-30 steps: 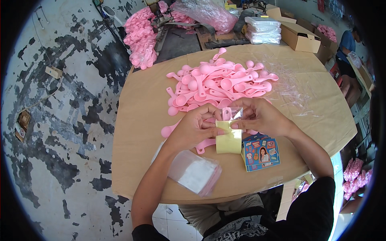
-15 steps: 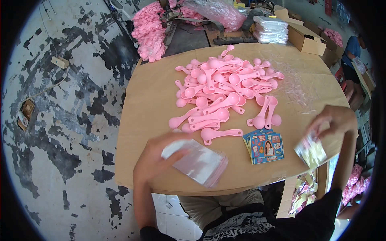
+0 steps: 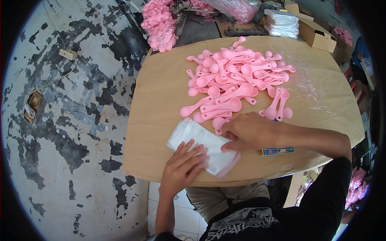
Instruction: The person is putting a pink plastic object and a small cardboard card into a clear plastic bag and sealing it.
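Note:
A stack of clear plastic bags [image 3: 193, 140] lies near the table's front edge. My left hand [image 3: 183, 164] rests on its near side, fingers stretched out. At the stack's right end, my right hand [image 3: 251, 130] is curled, with thumb and fingers closed at the bag edge; some of its fingers are hidden. Under my right forearm sit blue printed cards [image 3: 277, 152], mostly covered. Beyond my hands is a big heap of pink double-ended measuring spoons [image 3: 237, 72]. A few of these spoons [image 3: 277, 104] lie apart, just beyond my right wrist.
Brown paper covers the table [image 3: 150, 108]. Thin plastic scraps [image 3: 307, 88] lie right of the heap. Farther back are bagged pink spoons [image 3: 161, 26], a pile of wrapped clear bags [image 3: 281, 23] and a cardboard box [image 3: 317, 35]. Below the right edge stands an open carton [image 3: 294, 188].
My right hand has come left from the table's right side to the bag stack; the small filled packet it held is gone from view. My left hand now lies on the stack's near side.

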{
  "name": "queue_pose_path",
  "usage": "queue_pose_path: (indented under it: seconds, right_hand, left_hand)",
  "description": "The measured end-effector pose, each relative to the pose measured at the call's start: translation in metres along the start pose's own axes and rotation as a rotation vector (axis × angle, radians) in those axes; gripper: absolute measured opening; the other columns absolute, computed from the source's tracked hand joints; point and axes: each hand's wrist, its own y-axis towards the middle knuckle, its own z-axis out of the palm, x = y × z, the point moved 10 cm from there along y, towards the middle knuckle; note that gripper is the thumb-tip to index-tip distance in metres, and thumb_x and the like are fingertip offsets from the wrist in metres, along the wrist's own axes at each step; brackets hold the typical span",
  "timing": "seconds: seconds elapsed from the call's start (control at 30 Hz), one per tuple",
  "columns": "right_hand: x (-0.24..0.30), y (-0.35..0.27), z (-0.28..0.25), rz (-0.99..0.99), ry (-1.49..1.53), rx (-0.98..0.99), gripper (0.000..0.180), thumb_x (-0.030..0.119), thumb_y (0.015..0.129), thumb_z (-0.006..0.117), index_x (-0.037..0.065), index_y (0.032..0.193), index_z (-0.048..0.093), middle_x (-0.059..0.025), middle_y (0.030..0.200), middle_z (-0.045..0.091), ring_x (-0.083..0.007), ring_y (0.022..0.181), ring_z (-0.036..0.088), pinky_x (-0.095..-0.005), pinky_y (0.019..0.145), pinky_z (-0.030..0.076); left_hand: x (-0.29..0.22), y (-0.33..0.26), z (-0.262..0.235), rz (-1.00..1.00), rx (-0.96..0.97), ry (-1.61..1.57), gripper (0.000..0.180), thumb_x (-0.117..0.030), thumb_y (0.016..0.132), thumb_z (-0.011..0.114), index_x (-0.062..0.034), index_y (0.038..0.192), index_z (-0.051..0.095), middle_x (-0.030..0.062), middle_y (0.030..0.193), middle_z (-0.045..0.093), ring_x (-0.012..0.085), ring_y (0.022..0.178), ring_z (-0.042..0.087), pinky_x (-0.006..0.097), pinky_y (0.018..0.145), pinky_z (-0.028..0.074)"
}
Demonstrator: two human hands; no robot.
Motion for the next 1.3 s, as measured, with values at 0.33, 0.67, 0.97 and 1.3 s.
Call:
queue_pose_path:
  seconds: [0.33,0.67,0.97,1.3]
  right_hand:
    - [0.002,0.007,-0.007,-0.121,0.167,-0.093,0.017,0.021,0.089,0.061,0.006,0.09,0.07,-0.0147,0.082,0.068,-0.0314,0.078,0.065,-0.0412,0.072,0.051]
    - [-0.018,-0.036,-0.073,-0.072,0.591,-0.342,0.017,0.012,0.097,0.055,-0.003,0.098,0.064,-0.0044,0.069,0.06,-0.0088,0.064,0.055,-0.0261,0.06,0.045]
    - [-0.053,-0.073,-0.069,-0.124,0.22,-0.313,0.022,0.024,0.087,0.067,0.003,0.091,0.068,-0.0132,0.081,0.067,-0.0258,0.068,0.062,-0.0379,0.063,0.047]
    - [-0.095,-0.085,-0.05,0.102,0.407,-0.15,0.014,0.018,0.09,0.066,0.005,0.092,0.069,-0.0074,0.08,0.068,-0.0147,0.074,0.064,-0.0301,0.07,0.051]
  left_hand:
    - [-0.006,-0.011,0.001,0.028,-0.007,-0.078,0.022,-0.007,0.08,0.073,-0.0054,0.102,0.073,0.0071,0.114,0.069,0.0253,0.115,0.062,0.043,0.1,0.049]
    - [-0.008,0.02,0.002,-0.14,0.118,-0.33,0.029,-0.022,0.094,0.059,-0.0018,0.113,0.067,0.0159,0.124,0.063,0.0275,0.118,0.06,0.04,0.103,0.045]
    - [-0.001,0.15,0.051,-0.463,0.057,-1.427,0.046,-0.026,0.103,0.044,0.0049,0.136,0.039,0.0207,0.122,0.059,0.0311,0.113,0.06,0.041,0.1,0.049]
    - [0.047,0.161,0.061,-0.508,-0.09,-1.309,0.038,-0.024,0.099,0.056,0.0055,0.122,0.052,0.0191,0.117,0.062,0.0269,0.111,0.062,0.04,0.099,0.051]
